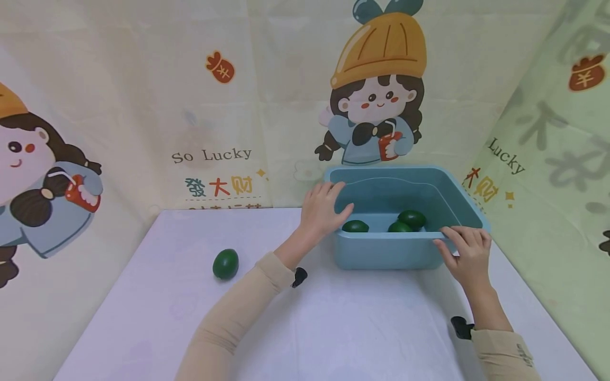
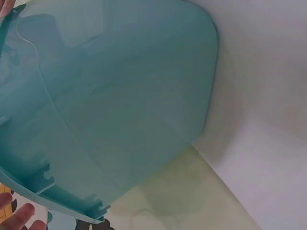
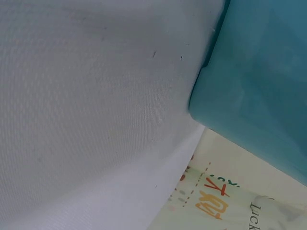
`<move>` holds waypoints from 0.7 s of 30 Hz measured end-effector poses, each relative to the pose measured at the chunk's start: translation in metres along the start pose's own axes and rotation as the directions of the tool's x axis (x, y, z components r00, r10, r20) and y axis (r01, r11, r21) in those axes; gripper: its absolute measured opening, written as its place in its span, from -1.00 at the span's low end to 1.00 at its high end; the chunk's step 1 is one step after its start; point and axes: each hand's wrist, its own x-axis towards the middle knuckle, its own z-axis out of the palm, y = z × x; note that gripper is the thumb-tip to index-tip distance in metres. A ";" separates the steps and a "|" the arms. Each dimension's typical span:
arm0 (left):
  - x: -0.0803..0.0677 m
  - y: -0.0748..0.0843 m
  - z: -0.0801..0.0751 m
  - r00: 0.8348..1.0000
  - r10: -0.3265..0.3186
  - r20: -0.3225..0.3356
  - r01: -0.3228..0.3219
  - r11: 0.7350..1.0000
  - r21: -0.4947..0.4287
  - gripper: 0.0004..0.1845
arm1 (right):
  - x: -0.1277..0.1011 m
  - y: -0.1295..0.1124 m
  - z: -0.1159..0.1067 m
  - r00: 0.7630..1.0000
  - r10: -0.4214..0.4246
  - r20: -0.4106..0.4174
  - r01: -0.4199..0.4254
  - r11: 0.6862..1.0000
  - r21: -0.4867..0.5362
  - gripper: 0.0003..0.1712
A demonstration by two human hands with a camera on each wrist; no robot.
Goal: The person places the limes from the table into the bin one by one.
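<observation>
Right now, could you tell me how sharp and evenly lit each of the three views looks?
Head view: soft even light, faint shadows, wide-angle bending at the edges; the blue tub and both hands read clearly. Left wrist view: tub wall fills the frame, close and soft. Right wrist view: white tablecloth weave sharp, no glare.

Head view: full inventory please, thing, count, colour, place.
rectangular plastic tub: 1, teal-blue, back right of the table.
round green fruits in the tub: 3, dark green, on the tub floor.
loose round green fruit: 1, dark green, on the table, left of the tub.
table cover: 1, white.
cartoon backdrop cloth: cream and pale green, behind and at both sides.
left hand: on the tub's left rim.
right hand: on the tub's near right rim.
</observation>
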 end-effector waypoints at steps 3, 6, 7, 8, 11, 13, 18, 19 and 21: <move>-0.005 -0.001 -0.002 0.999 0.015 -0.035 -0.015 1.000 -0.015 -0.50 | 0.000 0.000 0.000 1.000 -0.003 0.002 0.003 1.000 -0.001 -0.43; -0.010 -0.002 -0.005 0.998 0.023 -0.062 -0.025 0.999 -0.028 -0.51 | 0.000 0.000 0.001 1.000 -0.003 0.006 0.003 1.000 -0.003 -0.43; -0.012 -0.003 -0.005 0.997 0.023 -0.073 -0.025 0.999 -0.033 -0.51 | 0.000 0.000 0.001 1.000 -0.003 0.006 0.003 1.000 -0.004 -0.43; -0.015 -0.003 -0.006 0.996 0.019 -0.084 -0.023 0.999 -0.041 -0.52 | 0.000 0.000 0.001 1.000 -0.003 0.005 0.003 1.000 -0.006 -0.43; -0.021 -0.005 -0.008 0.993 0.009 -0.117 -0.016 0.999 -0.052 -0.53 | 0.001 0.000 0.001 1.000 -0.004 0.000 0.004 1.000 -0.006 -0.43; -0.025 -0.006 -0.008 0.991 0.012 -0.136 -0.020 0.998 -0.052 -0.53 | 0.001 0.000 0.001 1.000 -0.004 -0.003 0.004 1.000 -0.005 -0.43; -0.034 -0.008 -0.011 0.986 0.027 -0.163 -0.035 0.998 -0.048 -0.53 | 0.001 -0.001 0.000 1.000 -0.004 -0.007 0.004 1.000 -0.006 -0.43; -0.035 -0.009 -0.012 0.985 0.029 -0.168 -0.037 0.998 -0.047 -0.53 | 0.001 -0.001 0.000 1.000 -0.004 -0.007 0.004 1.000 -0.007 -0.43; -0.039 -0.010 -0.014 0.984 0.029 -0.173 -0.039 0.998 -0.050 -0.53 | 0.001 -0.001 0.000 1.000 -0.005 -0.005 0.005 1.000 -0.008 -0.43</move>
